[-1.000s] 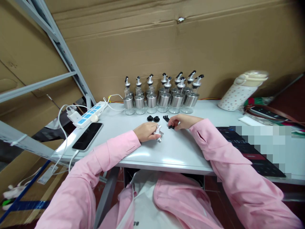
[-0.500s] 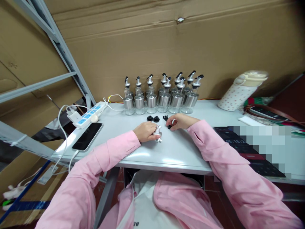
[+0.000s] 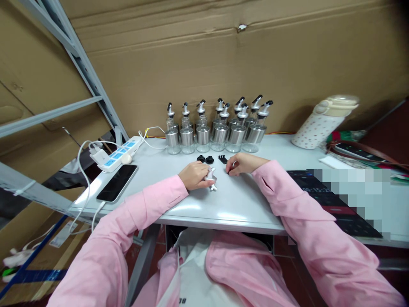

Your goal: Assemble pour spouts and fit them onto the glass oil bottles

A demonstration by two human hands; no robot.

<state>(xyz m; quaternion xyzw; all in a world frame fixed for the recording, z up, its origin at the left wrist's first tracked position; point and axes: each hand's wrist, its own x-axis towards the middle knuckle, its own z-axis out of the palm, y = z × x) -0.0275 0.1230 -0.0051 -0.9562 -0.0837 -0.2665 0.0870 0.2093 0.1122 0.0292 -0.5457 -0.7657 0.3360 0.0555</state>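
"Checking hand positions: what does each hold?"

"The hands are apart. The left hand is closed on silver spout parts, against the table. The right hand has its fingertips bunched at the table, right of those parts; from where I stand, I cannot tell whether they grip anything."

"Nearby components?"

"Two black stoppers and a black toothed strip, in front of the upright bottles."
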